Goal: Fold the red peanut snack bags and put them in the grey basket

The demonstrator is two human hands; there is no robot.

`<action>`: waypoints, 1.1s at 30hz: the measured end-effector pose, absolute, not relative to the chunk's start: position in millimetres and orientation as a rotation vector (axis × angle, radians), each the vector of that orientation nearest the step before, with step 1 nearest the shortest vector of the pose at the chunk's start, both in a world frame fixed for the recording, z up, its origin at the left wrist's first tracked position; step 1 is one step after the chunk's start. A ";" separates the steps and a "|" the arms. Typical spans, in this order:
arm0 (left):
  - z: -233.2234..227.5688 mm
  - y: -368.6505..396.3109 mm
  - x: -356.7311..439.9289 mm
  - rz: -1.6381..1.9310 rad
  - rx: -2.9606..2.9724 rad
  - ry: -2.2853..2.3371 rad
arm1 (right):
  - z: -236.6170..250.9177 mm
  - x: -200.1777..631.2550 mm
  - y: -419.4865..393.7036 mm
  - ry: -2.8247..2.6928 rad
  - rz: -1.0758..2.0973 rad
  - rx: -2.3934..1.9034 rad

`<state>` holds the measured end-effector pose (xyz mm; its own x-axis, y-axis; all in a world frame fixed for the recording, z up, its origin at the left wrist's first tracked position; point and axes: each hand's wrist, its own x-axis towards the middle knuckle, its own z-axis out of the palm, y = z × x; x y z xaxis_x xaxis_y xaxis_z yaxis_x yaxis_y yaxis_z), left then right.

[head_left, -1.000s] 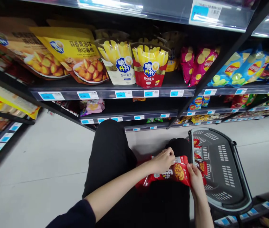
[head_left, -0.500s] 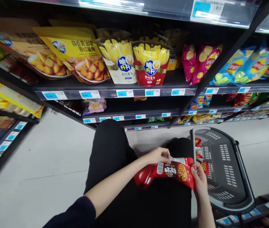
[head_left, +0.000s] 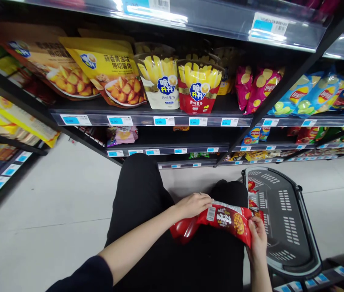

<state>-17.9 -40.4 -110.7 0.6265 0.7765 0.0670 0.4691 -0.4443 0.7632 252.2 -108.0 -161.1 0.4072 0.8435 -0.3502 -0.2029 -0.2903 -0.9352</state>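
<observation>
head view: person crouches in a shop aisle, black trousers (head_left: 147,211) filling the lower middle. both hands hold a glossy red foil snack bag w/ a round yellow snack picture (head_left: 220,221), lying across the lap, roughly level, long axis running 9 to 3 o'clock. left hand (head_left: 193,204) sits at the bag's 10 o'clock, fingers curled over its top edge, palm down on the foil; dark sleeve (head_left: 83,278) shows far down the forearm. right hand (head_left: 257,239) is at the bag's 4 o'clock, thumb on the front face, other fingers wrapped behind the corner, so a closed pinch on the bag. a white barcode patch faces up near the bag's middle top.

just beside the bag at 3 o'clock stands a dark grey plastic shopping basket w/ slotted walls (head_left: 287,227) on the pale floor (head_left: 53,211); more red packets (head_left: 252,198) lie inside against its near wall, touching it. whether the held bag touches the basket rim: can't tell.

at 12 o'clock, black metal shelving w/ blue-white price tags (head_left: 159,120). on it: a yellow pouch of potato wedges (head_left: 111,71), a white fries-style pouch (head_left: 161,83), a red fries-style pouch (head_left: 199,87) touching it, pink crisp bags (head_left: 258,87) towards 1 o'clock, blue-green crisp bags (head_left: 311,91) towards 2 o'clock.
</observation>
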 end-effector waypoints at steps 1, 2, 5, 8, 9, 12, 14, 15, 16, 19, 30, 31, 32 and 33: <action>-111.2 -39.0 -15.4 0.548 2.099 0.963 | -160.1 253.4 -108.6 -0.586 1.153 -1.522; -111.2 -37.6 -12.9 0.559 2.070 0.963 | -159.0 254.5 -109.1 -0.572 1.157 -1.518; -111.2 -33.7 -5.5 0.592 1.926 0.951 | -155.2 256.8 -109.5 -0.530 1.194 -1.499; -114.2 -33.1 1.4 0.612 1.769 0.933 | -150.6 258.3 -108.0 -0.486 1.265 -1.464; -115.3 -33.8 2.8 0.621 1.732 0.941 | -149.1 259.0 -107.3 -0.466 1.294 -1.452; -114.8 -36.9 2.3 0.694 1.735 0.954 | -146.9 262.9 -105.4 -0.420 1.331 -1.452; -109.9 -38.3 -2.7 0.708 1.801 0.901 | -147.5 266.2 -104.5 -0.433 1.329 -1.470; -106.2 -38.8 -6.1 0.679 1.836 0.869 | -148.1 267.6 -104.1 -0.451 1.331 -1.477; -102.2 -39.2 -9.8 0.630 1.867 0.840 | -148.7 268.6 -103.5 -0.475 1.338 -1.480; -91.4 -41.8 -18.8 0.467 1.938 0.842 | -148.8 268.6 -101.1 -0.528 1.355 -1.487; -124.4 -39.8 -11.6 0.421 1.106 1.003 | -141.4 262.1 -96.1 -0.549 1.414 -1.418; -127.0 -41.0 -10.7 0.421 1.052 1.063 | -142.0 263.3 -96.4 -0.547 1.415 -1.419; -128.3 -42.6 -9.9 0.405 1.035 1.136 | -142.4 264.5 -97.0 -0.544 1.410 -1.426; -128.3 -44.2 -9.3 0.369 1.034 1.205 | -142.3 265.7 -97.8 -0.540 1.400 -1.438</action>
